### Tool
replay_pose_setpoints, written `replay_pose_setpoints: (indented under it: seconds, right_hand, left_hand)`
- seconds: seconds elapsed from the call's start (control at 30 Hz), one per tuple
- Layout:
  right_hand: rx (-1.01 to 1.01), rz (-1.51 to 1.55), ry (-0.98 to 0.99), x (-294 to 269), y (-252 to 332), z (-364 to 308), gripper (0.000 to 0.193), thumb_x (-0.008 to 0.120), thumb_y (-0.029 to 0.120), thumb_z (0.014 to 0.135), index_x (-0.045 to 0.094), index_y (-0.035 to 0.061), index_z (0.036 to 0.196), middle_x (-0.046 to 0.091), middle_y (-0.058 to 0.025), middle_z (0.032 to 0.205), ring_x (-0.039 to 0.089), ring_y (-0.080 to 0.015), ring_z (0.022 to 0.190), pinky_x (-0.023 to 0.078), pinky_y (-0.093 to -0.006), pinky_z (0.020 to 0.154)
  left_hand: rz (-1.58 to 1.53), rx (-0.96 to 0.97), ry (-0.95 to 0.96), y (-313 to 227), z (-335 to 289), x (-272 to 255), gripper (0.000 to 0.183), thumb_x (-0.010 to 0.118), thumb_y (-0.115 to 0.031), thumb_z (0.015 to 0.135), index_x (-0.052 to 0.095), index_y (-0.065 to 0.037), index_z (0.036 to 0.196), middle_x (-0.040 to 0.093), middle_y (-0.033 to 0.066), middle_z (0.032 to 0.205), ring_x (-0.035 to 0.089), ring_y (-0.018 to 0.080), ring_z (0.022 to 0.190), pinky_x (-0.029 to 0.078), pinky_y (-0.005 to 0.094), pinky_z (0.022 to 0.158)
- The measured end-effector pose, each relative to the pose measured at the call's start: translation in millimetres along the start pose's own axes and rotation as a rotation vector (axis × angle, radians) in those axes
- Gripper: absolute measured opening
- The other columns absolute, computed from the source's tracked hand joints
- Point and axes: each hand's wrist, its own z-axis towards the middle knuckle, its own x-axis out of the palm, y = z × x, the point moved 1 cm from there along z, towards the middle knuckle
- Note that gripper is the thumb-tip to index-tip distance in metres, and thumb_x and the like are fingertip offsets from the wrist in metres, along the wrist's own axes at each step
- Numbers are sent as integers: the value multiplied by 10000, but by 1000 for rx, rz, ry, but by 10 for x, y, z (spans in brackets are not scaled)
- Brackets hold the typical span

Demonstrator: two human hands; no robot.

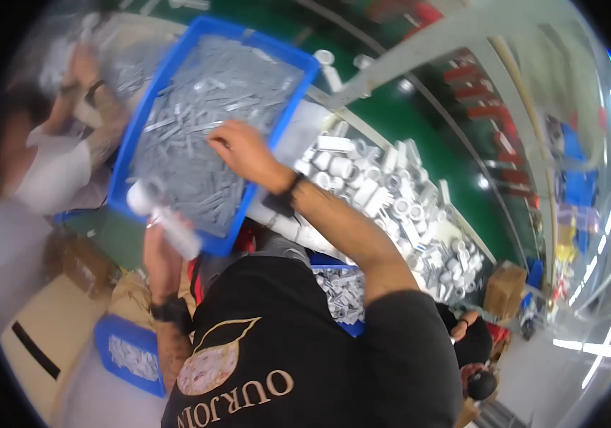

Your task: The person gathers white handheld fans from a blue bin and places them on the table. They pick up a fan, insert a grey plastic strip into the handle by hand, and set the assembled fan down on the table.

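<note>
My left hand (161, 255) is closed around a white plastic part (174, 230) with a round, ring-like head and a long flat body. It holds the part at the near left corner of a blue bin (121, 171); motion blurs its details. A heap of thin grey plastic strips (198, 107) fills the bin. Above the strips, toward the bin's right side, my right hand (245, 153) has its fingertips pinched together. Whatever may be between those fingertips is too small to make out.
White plastic parts (370, 178) lie in a big pile to the right of the bin. Smaller blue bins (159, 385) with white pieces stand lower down. A co-worker (59, 164) works at the left, another person (473, 349) is lower right. A cardboard box (505, 289) stands beyond the pile.
</note>
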Motion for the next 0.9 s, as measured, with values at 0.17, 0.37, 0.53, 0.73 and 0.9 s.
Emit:
replay_pose_setpoints:
  seconds: [0.17,0.37,0.53,0.73,0.9]
  right_hand:
    - [384,348,-45,-898,1287,-684,335,758,18,924,721,41,1256,700,-68,918,649,-127,811,543,-276,762]
    - [325,263,16,-1008,1386,-851,311,751,-36,894,739,24,1199,702,-88,894,650,-152,752,523,-280,697]
    - [308,247,-34,-1065,1318,-954,307,745,-39,899,739,20,1201,689,-91,904,643,-150,742,522,-281,692]
    - [226,150,-39,-1062,1228,-1075,348,752,-54,885,740,33,1222,659,-94,987,653,-170,771,533,-285,691]
    - [147,27,-48,-1025,1199,-1175,369,754,-62,877,741,47,1229,627,-97,1022,655,-192,797,539,-297,708]
  left_hand:
    - [337,88,226,126,208,548,495,696,-91,997,485,0,1435,679,155,1293,639,218,1205,500,372,1061]
    - [264,9,272,141,63,926,600,734,-25,953,456,-2,1484,691,135,1299,649,195,1197,523,351,1047]
    - [319,0,248,164,87,1041,536,764,-41,936,552,11,1425,702,121,1291,679,173,1141,547,319,1000]
    - [382,-72,297,194,93,1071,509,743,-34,948,548,23,1415,698,140,1298,701,180,1074,585,299,897]
    - [324,-5,307,266,84,1106,475,735,-29,952,560,43,1389,703,138,1270,704,169,1033,595,301,877]
